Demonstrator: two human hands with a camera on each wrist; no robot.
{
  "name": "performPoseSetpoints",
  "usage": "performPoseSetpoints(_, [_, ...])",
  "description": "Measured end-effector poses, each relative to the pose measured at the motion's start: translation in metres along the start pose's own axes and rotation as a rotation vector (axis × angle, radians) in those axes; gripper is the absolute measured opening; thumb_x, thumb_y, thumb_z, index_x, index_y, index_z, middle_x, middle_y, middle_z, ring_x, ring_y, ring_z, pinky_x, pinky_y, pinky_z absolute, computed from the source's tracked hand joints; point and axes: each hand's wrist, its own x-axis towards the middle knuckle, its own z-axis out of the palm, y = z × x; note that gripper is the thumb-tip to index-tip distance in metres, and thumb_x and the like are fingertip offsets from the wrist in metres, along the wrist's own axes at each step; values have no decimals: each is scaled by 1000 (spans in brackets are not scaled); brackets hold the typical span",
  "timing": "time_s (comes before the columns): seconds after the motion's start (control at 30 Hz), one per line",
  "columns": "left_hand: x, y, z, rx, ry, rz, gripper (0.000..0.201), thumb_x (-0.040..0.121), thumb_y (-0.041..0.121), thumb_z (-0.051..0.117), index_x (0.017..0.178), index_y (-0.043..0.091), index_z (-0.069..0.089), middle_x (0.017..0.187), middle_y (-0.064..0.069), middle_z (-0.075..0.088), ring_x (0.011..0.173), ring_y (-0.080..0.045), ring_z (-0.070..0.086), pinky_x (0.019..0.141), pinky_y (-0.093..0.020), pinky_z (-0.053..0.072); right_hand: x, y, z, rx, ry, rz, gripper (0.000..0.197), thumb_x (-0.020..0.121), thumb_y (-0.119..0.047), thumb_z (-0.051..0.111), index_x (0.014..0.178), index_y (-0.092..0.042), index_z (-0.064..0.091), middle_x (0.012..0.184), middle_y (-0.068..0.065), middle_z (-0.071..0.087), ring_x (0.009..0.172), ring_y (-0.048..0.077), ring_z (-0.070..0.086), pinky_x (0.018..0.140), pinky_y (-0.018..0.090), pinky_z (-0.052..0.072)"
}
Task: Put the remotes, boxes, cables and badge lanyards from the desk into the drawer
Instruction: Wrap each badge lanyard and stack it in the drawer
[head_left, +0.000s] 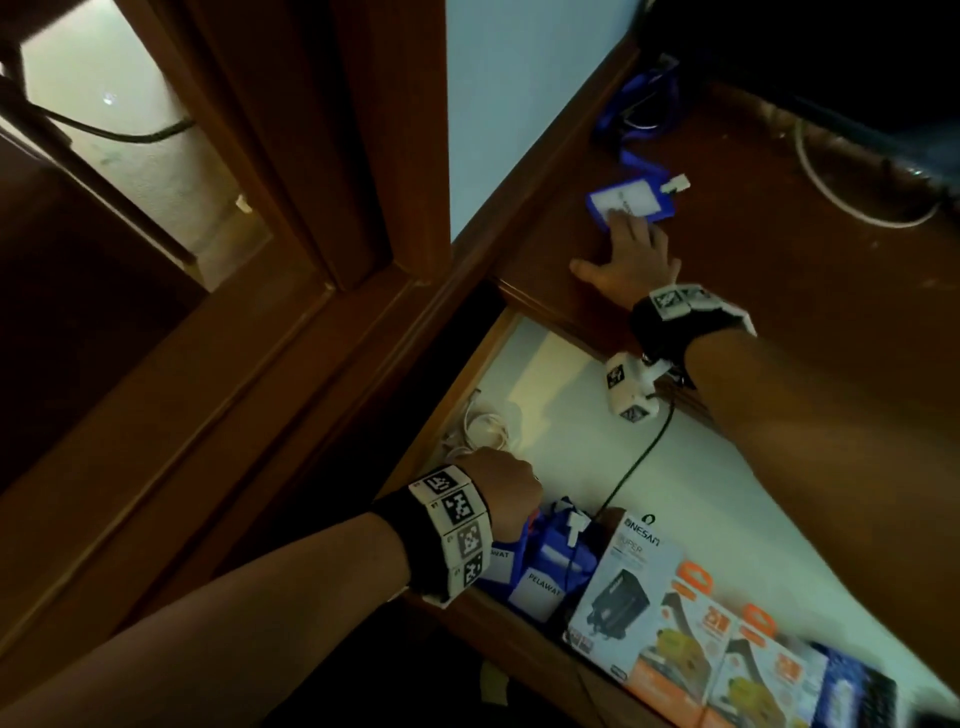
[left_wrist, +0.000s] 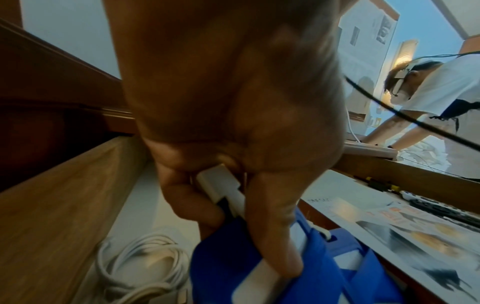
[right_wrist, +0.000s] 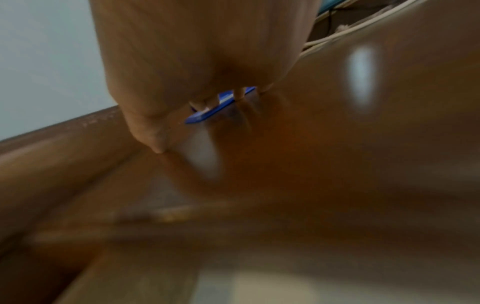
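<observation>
On the brown desk (head_left: 779, 291) lies a blue badge holder (head_left: 631, 203) with a white card and a white clip. My right hand (head_left: 629, 243) reaches flat across the desk, and its straight fingertips rest on the holder's near edge (right_wrist: 221, 107). My left hand (head_left: 511, 491) is down inside the open drawer (head_left: 701, 467). There its thumb and fingers (left_wrist: 272, 216) pinch the white clip (left_wrist: 221, 185) of a blue badge lanyard (left_wrist: 221, 267), which sits on other blue badges (head_left: 550, 566).
The drawer holds a coiled white cable (head_left: 485, 426), a white box (head_left: 623, 587), orange boxes (head_left: 696, 649) and a dark remote (left_wrist: 441, 211). Another blue lanyard (head_left: 639, 114) and a white cable (head_left: 852, 197) lie at the back of the desk.
</observation>
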Motion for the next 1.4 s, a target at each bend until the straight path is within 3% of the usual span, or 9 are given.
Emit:
performPoseSetpoints(0.27, [5,15,-8,116,23,-38,19,84,20,63,99,8,66,103,-11,64,90,-28,63,66,-31,37,-95,68,11,-110,29,64,115,60,-77,66,149,-27,13,146,9,17,133,38,21,105,60,25])
performPoseSetpoints(0.4, [10,31,-17,176,-31,-34,19,83,22,67,93,6,63,102,-11,62,87,-27,61,67,-33,42,-133,108,19,-133,132,97,99,65,-55,79,144,-26,28,135,9,25,124,36,29,100,59,33])
performPoseSetpoints(0.53, [14,60,-25,229,-19,24,39,84,30,70,64,8,43,89,-13,59,73,-25,53,62,-33,36,-165,151,22,-91,207,180,80,71,-32,79,139,-23,37,151,13,19,133,38,24,102,59,30])
performPoseSetpoints(0.67, [29,82,-18,283,-27,22,26,87,33,66,80,10,57,102,-14,63,87,-29,60,63,-33,38,-194,193,17,-104,226,174,64,71,-19,80,126,-14,48,148,15,31,132,39,31,98,62,36])
performPoseSetpoints(0.83, [41,92,-2,293,-3,-95,35,85,40,68,100,9,64,105,-13,64,91,-29,63,66,-33,41,-220,224,9,-102,264,155,47,71,-5,75,113,-5,54,134,17,46,114,43,44,82,57,46])
performPoseSetpoints(1.07, [44,94,6,183,140,-192,38,81,30,70,112,13,58,115,-9,55,103,-28,56,77,-36,44,-247,250,11,74,358,114,41,71,4,65,111,3,54,113,24,58,96,44,53,74,48,48])
performPoseSetpoints(1.17, [49,107,-6,89,306,-235,32,83,22,62,114,16,56,116,-5,54,103,-23,55,77,-35,48,-262,258,8,230,447,140,32,73,10,58,104,3,53,104,23,57,90,43,54,67,40,42])
performPoseSetpoints(1.3, [62,133,-37,-111,547,-234,25,91,39,52,108,22,59,110,3,59,97,-19,58,77,-32,49,-276,255,-7,461,477,184,19,82,9,47,97,-3,45,100,19,49,77,43,54,59,39,34])
performPoseSetpoints(1.4, [74,157,-67,-474,597,-189,30,91,49,52,96,22,64,96,3,67,87,-16,64,77,-33,52,-284,248,-21,546,541,135,16,83,7,42,95,-4,42,97,13,44,70,39,51,57,36,31])
